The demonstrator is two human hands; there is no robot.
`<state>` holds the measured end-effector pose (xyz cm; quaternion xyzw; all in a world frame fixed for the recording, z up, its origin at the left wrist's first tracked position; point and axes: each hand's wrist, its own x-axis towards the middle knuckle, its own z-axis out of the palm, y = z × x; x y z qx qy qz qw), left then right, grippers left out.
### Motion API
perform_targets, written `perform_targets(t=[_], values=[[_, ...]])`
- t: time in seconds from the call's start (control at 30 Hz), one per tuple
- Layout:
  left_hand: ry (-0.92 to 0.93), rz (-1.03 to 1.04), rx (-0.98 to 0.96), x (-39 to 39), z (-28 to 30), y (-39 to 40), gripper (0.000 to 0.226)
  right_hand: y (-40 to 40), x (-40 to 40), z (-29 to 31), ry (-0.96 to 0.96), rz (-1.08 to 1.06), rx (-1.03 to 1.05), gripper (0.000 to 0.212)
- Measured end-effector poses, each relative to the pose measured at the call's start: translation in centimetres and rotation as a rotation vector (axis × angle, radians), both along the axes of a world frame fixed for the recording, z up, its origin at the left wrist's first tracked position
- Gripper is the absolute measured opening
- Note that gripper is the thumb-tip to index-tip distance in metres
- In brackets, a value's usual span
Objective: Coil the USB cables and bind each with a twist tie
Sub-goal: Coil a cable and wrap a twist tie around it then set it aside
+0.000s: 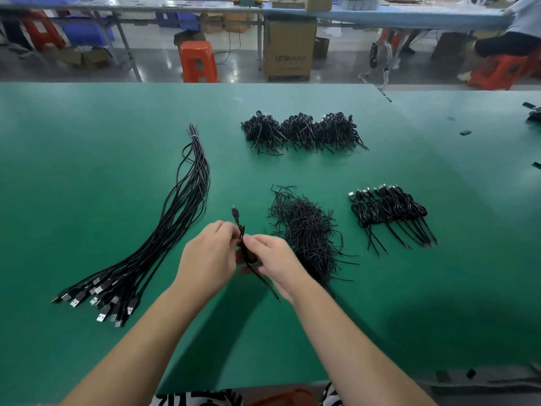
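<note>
Two hands, left [209,256] and right [273,260], pinch one coiled cable [244,247] above the worktop [87,142], plug end pointing away, tail trailing back; the tie pile [307,230] lies just right, nearer the right hand.

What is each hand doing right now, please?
Left hand: grips the coiled cable.
Right hand: pinches the same cable.

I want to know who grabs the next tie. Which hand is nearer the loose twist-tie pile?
Right. The right hand is beside the twist-tie pile, at its left edge; the left hand is farther left, beyond the coiled cable both hands hold.
</note>
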<state>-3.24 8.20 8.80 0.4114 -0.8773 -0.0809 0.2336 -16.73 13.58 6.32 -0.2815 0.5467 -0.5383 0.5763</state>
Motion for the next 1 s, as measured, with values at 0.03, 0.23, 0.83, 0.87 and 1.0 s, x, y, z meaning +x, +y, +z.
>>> perform_targets(t=[0.03, 0.23, 0.83, 0.87, 1.0], values=[[0.018, -0.009, -0.011, 0.0, 0.2, 0.0, 0.007, -0.1, -0.2, 0.4, -0.014, 0.003, -0.004, 0.026], [0.074, -0.016, -0.002, -0.2, 0.6, -0.1, 0.009, 0.0, -0.9, 1.2, -0.127, 0.017, -0.015, 0.028], [0.149, -0.002, -0.011, -0.9, 0.3, 0.5, 0.005, -0.2, -1.5, 1.0, -0.304, 0.050, 0.014, 0.012], [0.159, -0.005, -0.047, -1.0, 0.3, 0.5, 0.005, -0.3, -1.5, 1.1, -0.317, 0.042, 0.014, 0.012], [0.107, -0.058, -0.235, -1.1, 0.1, 0.7, 0.009, -0.4, -1.7, 0.7, -0.322, 0.044, 0.017, 0.013]])
